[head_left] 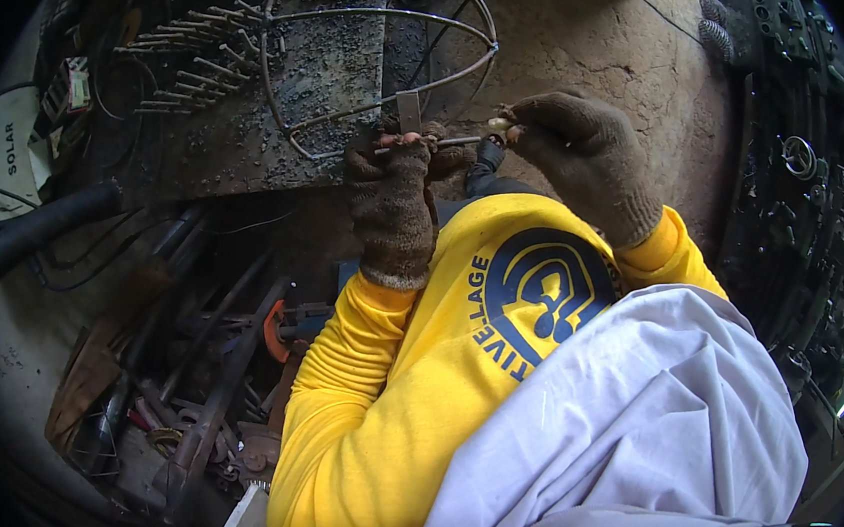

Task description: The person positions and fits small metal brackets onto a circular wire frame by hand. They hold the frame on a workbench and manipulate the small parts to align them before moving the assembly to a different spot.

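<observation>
Fingers (401, 140) of the left hand (391, 196), bare-tipped in a brown knit glove, curl closed around a thin straight grey metal rod (458, 141). It runs rightward to the right hand (588, 149), gloved alike, whose fingertips are drawn nearly together; whether they grip it, I cannot tell. The rod is by the dark desk's (223, 165) near right corner. A rounded grey bent-rod frame (390, 9) overhangs the right edge; slim headed metal pins (189, 30) lie toward the left edge.
</observation>
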Demonstrator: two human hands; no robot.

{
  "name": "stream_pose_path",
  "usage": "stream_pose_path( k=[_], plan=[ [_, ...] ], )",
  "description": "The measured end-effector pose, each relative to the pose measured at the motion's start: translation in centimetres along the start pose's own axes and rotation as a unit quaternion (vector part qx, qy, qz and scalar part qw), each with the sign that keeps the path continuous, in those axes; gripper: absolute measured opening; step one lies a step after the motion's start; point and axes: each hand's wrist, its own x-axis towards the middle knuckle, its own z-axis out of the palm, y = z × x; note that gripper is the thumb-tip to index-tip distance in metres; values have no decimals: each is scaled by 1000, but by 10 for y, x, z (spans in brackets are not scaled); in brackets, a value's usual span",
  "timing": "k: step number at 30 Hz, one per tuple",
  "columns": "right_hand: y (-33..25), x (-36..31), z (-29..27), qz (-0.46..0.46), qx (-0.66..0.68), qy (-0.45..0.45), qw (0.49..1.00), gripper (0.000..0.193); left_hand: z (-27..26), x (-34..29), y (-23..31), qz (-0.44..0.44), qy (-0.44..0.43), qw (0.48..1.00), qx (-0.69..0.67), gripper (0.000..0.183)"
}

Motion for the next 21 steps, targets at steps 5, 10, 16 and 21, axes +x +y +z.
stream_pose_path(
  k=[5, 10, 16, 21],
  plan=[
    [13, 5, 11, 30, 97, 29, 994, 19, 0, -1, 8, -53, -11, 992, -111, 21],
    [9, 7, 21, 32, 105, 50, 993, 18, -10, 0, 6, 71, -67, 992, 80, 21],
    [1, 14, 31, -9, 25, 35, 999, 18, -14, 3, 8, -35, -79, 994, -67, 20],
    [-10, 22, 41, -40, -4, 44, 998, 17, -7, -1, 19, -51, -128, 973, -184, 20]
  ],
)
